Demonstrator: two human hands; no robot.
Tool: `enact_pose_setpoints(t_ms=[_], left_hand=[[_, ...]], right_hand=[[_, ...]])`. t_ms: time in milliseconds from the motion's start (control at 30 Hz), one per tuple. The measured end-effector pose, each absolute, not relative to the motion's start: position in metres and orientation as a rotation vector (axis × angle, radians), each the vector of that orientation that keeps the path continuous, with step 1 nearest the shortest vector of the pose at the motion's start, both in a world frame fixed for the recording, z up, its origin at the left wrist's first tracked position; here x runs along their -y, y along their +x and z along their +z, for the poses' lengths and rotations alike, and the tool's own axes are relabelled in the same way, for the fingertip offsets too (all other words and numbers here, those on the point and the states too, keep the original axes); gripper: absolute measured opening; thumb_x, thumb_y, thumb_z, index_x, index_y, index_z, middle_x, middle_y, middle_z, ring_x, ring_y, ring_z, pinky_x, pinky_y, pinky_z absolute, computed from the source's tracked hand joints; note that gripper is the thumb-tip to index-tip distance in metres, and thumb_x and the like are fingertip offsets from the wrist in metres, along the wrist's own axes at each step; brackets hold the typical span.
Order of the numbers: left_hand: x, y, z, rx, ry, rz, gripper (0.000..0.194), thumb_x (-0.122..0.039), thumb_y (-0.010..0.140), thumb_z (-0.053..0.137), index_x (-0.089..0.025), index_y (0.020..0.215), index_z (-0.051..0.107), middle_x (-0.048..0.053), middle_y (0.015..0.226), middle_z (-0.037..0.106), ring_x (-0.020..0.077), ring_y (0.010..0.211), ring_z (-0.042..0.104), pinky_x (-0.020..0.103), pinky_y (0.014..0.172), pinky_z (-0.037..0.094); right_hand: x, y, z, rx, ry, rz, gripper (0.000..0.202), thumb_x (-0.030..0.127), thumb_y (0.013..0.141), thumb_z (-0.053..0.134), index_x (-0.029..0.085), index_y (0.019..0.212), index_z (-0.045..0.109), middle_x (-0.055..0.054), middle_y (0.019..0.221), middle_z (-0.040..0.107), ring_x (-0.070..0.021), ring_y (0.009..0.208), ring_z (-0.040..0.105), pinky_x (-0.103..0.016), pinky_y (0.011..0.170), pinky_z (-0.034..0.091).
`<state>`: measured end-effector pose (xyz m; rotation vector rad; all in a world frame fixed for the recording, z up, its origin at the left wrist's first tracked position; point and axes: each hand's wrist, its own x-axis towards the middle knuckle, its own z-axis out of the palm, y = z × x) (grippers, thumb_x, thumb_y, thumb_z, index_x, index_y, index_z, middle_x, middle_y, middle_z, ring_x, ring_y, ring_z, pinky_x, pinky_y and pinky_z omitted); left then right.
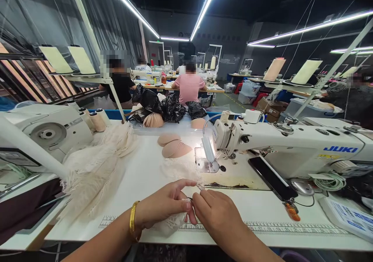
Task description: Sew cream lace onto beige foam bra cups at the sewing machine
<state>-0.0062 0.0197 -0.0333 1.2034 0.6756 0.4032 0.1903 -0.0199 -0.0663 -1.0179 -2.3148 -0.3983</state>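
In front of the sewing machine [291, 137], my two hands meet over a piece of white lace [179, 170]. My left hand [163, 203], with a gold bangle at the wrist, grips the lace, some of which hangs below the palm. Curled fingers of my right hand [217, 211] pinch the lace edge against the left fingertips. A small dark bit shows between the hands; I cannot tell what it is. Beyond the lace lie beige bra cups [176, 148] in two overlapping stacks, left of the lit needle plate [206, 165].
A heap of cream lace [96, 168] spreads at the left beside thread cones [97, 121]. On the right lie a black phone [269, 176] and a coiled cable [328, 181]. Black plastic bags [173, 108] sit along the back edge. A person in pink [189, 85] sits farther off.
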Motion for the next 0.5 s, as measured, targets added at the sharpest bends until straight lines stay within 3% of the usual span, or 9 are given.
enact_pose_setpoints(t_ms=[167, 267, 300, 400, 500], left_hand=[[-0.022, -0.031, -0.013, -0.808, 1.454, 0.24, 0.075, -0.044, 0.089, 0.069, -0.013, 0.151, 0.041, 0.002, 0.079, 0.078, 0.0214, 0.079, 0.068, 0.03, 0.073, 0.041], [-0.034, -0.076, 0.023, -1.219, 1.875, 0.234, 0.059, -0.046, 0.096, 0.053, -0.02, 0.149, 0.049, 0.003, 0.089, 0.078, 0.0224, 0.077, 0.065, 0.031, 0.071, 0.044], [-0.039, -0.09, 0.034, -1.472, 2.024, 0.4, 0.056, -0.048, 0.097, 0.049, -0.023, 0.147, 0.051, 0.004, 0.1, 0.078, 0.0234, 0.078, 0.065, 0.033, 0.073, 0.046], [-0.049, -0.109, 0.045, -1.824, 2.439, 0.822, 0.051, -0.05, 0.097, 0.053, -0.022, 0.139, 0.058, 0.009, 0.134, 0.066, 0.0333, 0.114, 0.061, 0.046, 0.098, 0.045], [-0.05, -0.08, 0.017, -1.477, 2.572, 0.77, 0.035, -0.04, 0.098, 0.057, -0.024, 0.129, 0.063, 0.008, 0.129, 0.068, 0.0294, 0.117, 0.061, 0.045, 0.103, 0.047]], right_hand=[[0.021, 0.209, -0.068, 2.316, -1.092, -0.367, 0.029, 0.011, 0.103, 0.042, 0.023, 0.08, 0.056, 0.0, 0.066, 0.059, -0.0179, 0.056, 0.052, -0.034, 0.055, 0.031], [0.016, 0.253, -0.08, 2.217, -1.291, -0.408, 0.029, 0.014, 0.104, 0.041, 0.023, 0.084, 0.059, -0.001, 0.069, 0.063, -0.0177, 0.055, 0.054, -0.033, 0.055, 0.033], [0.014, 0.269, -0.084, 2.229, -1.34, -0.442, 0.027, 0.017, 0.104, 0.042, 0.023, 0.085, 0.06, -0.001, 0.069, 0.064, -0.0181, 0.054, 0.054, -0.033, 0.055, 0.034], [0.004, 0.304, -0.093, 2.158, -1.449, -0.571, 0.023, 0.025, 0.105, 0.044, 0.022, 0.099, 0.066, -0.008, 0.081, 0.07, -0.0259, 0.07, 0.063, -0.037, 0.064, 0.045], [-0.001, 0.303, -0.093, 2.114, -1.396, -0.462, 0.023, 0.028, 0.105, 0.047, 0.019, 0.118, 0.064, -0.014, 0.104, 0.071, -0.0317, 0.091, 0.065, -0.045, 0.077, 0.053]])
